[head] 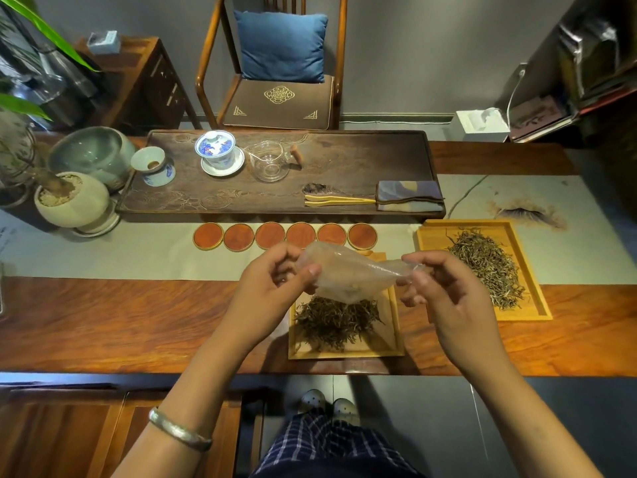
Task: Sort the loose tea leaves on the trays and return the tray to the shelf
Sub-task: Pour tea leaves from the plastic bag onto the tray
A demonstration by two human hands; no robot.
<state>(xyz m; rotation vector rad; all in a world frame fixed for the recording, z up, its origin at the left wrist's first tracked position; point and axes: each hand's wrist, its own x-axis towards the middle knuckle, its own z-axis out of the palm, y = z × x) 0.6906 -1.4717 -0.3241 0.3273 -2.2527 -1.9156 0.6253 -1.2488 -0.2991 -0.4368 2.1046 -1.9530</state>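
Two light wooden trays lie on the table. The near tray (pixel 393 346) holds a heap of dark loose tea leaves (pixel 334 320). The right tray (pixel 537 305) carries a paler pile of tea leaves (pixel 489 267). Above the near tray I hold a thin clear plastic glove (pixel 348 270) stretched between both hands. My left hand (pixel 275 281) pinches its left end with thumb and curled fingers. My right hand (pixel 444 291) pinches its right end. Part of the near tray is hidden behind the glove and my hands.
A row of several round orange coasters (pixel 286 236) lies behind the near tray. Further back is a dark tea board (pixel 344 150) with a gaiwan (pixel 217 150), glass pitcher (pixel 269 162), strainer (pixel 153 165), tongs (pixel 337 201) and folded cloth (pixel 408 196). Potted plant (pixel 69 198) and bowl stand left.
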